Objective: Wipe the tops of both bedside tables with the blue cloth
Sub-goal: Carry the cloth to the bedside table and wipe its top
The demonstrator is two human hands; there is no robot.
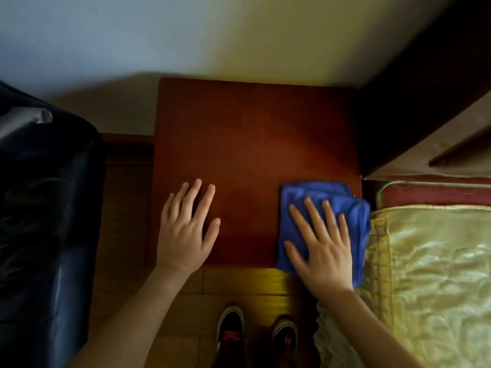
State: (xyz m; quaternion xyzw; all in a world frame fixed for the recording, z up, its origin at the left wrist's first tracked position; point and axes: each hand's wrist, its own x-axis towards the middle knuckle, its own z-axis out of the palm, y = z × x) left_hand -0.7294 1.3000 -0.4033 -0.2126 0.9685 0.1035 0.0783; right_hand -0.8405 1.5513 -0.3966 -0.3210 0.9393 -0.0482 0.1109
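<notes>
With my right hand (322, 245) spread flat, palm down, I press the blue cloth (328, 205) onto the near right corner of the table (252, 144), fingers wide, nothing gripped. The cloth is bunched; its right edge hangs past the table toward the bed (435, 261), its near edge over the front lip. My left hand (186, 227) lies open and empty on the near left part of the top, bracing. The wood is bare, with a wall behind and a dark bag (45, 208) to the left. I judge this to be the wiping pass on one table; no second table is in view. Next move calls for steady downward pressure and a sweep left and toward the wall, lifting the left hand clear.
</notes>
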